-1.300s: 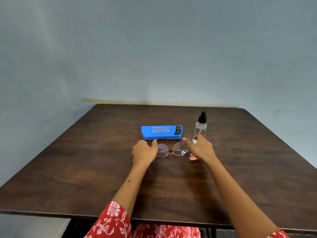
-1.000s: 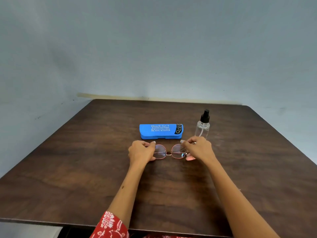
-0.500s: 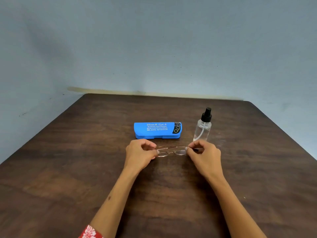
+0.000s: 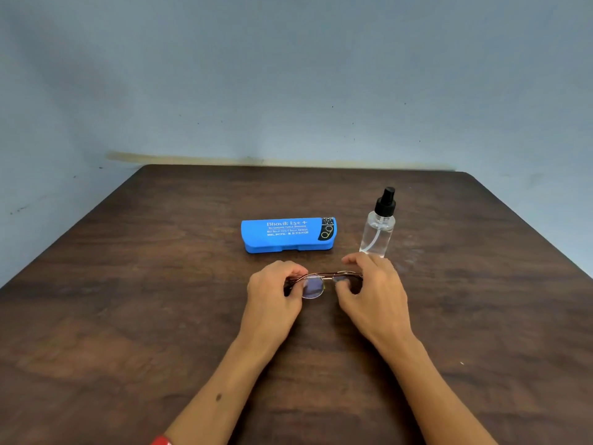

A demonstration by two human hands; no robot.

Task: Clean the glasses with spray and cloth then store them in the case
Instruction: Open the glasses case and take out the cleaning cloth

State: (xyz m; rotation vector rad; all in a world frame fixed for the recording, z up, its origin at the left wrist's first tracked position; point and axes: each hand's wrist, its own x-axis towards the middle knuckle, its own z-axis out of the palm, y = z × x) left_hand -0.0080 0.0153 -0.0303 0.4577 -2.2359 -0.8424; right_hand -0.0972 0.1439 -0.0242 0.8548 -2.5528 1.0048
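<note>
Dark table, thin-rimmed round glasses, folded

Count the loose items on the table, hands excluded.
3: glasses held in both hands at centre, blue case shut just behind them, spray bottle upright to the right of the case. No cloth in view; may be hidden.

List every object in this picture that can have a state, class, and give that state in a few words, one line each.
glasses: held at both ends, just above the table.
case: shut, lying flat behind the glasses.
spray bottle: upright, untouched, cap on.
left hand: fingers curled round the glasses' left end.
right hand: fingers pinching the right end.
table: bears case and bottle.
</note>
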